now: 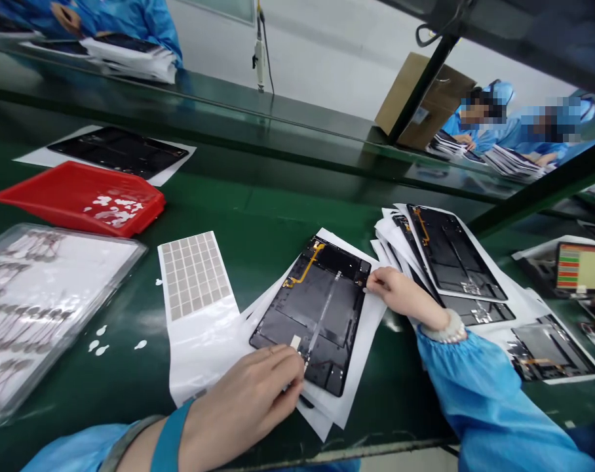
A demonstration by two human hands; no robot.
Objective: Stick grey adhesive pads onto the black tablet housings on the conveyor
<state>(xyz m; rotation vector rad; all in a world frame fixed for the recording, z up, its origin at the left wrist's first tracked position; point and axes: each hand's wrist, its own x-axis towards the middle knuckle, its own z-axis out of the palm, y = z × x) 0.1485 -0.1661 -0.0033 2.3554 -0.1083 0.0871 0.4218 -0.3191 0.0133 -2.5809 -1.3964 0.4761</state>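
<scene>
A black tablet back cover lies tilted on white paper sheets, with an orange flex cable along its upper left. My right hand is closed on the cover's upper right edge, thumb and finger pinched there. At the lower left edge, my left hand has its fingers curled together over the cover; what they hold, if anything, is hidden. Just beyond those fingers a small pale sticker shows on the cover. A sheet of grey square stickers lies left of the cover, partly beneath my left hand.
A red bin with white scraps stands at the left, above a clear tray of small wired parts. More covers are stacked with paper at the right. Loose white tabs dot the green bench. Co-workers in blue sit beyond.
</scene>
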